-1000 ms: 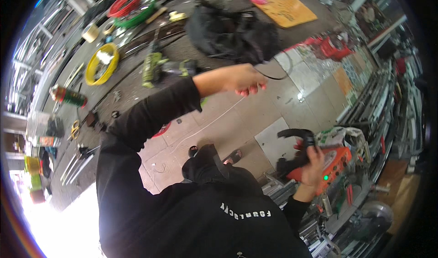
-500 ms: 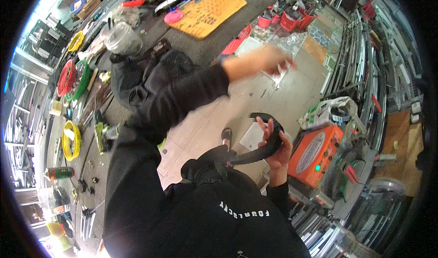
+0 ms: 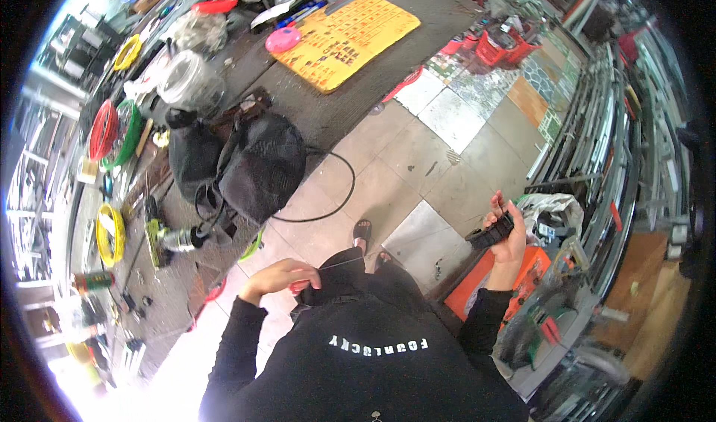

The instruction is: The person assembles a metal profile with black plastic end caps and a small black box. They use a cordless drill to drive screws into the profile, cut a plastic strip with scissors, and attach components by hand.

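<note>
My right hand (image 3: 509, 244) is raised at the right, thumb and fingers closed around a black ribbed strap (image 3: 490, 235) that looks folded or coiled. Down by my waist, my left hand (image 3: 285, 276) has its fingers bent together beside the dark cloth of my clothes (image 3: 335, 273). A thin line runs from near its fingertips toward my lap; what the fingers hold, if anything, is too small to make out. An orange box (image 3: 477, 284) sits just below my right hand.
A workbench on the left holds a black bag (image 3: 265, 165), a green drill (image 3: 156, 235), a transparent tub (image 3: 190, 79) and a yellow board (image 3: 350, 38). A black cable (image 3: 353, 187) loops off its edge. Metal bars (image 3: 589, 124) line the right; red baskets (image 3: 500, 48) stand far off.
My left arm has swung back from stretching across the front to my waist. My right hand has moved right with the strap, which now looks more bunched. The view has shifted.
</note>
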A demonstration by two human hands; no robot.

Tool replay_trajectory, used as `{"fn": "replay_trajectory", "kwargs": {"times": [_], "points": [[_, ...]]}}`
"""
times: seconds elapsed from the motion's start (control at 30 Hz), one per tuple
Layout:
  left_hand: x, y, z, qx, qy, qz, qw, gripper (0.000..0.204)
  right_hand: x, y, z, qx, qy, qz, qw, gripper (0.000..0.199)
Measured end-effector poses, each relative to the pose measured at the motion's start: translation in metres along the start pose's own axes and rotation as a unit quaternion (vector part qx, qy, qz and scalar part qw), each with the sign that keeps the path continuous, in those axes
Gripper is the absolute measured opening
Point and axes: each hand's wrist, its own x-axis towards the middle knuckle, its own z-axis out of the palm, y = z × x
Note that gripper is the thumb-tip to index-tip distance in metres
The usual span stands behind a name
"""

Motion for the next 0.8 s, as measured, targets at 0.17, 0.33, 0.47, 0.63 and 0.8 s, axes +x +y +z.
{"fn": "replay_trajectory", "kwargs": {"times": [0.17,0.33,0.47,0.63,0.8], "points": [[-0.074,-0.115,0.052,-0.086,0.191,-0.087,0.974,0.034,0.023,-0.005,-0.008,-0.088,-0.031,0.044,0.995,0.027],[-0.142,-0.201,0.153,-0.18,0.367,-0.167,0.897,0.033,0.042,0.017,0.008,-0.136,-0.052,0.11,0.983,0.023],[-0.187,-0.27,0.224,-0.254,0.421,-0.201,0.847,0.034,0.037,0.057,0.032,-0.201,-0.074,0.126,0.969,0.021],[-0.21,-0.371,0.281,-0.277,0.415,-0.297,0.814,0.028,-0.007,0.12,0.082,-0.3,-0.142,0.19,0.924,0.018],[-0.192,-0.371,0.257,0.105,0.533,-0.374,0.751,0.034,-0.083,0.208,0.137,-0.369,-0.272,0.274,0.846,0.014]]}}
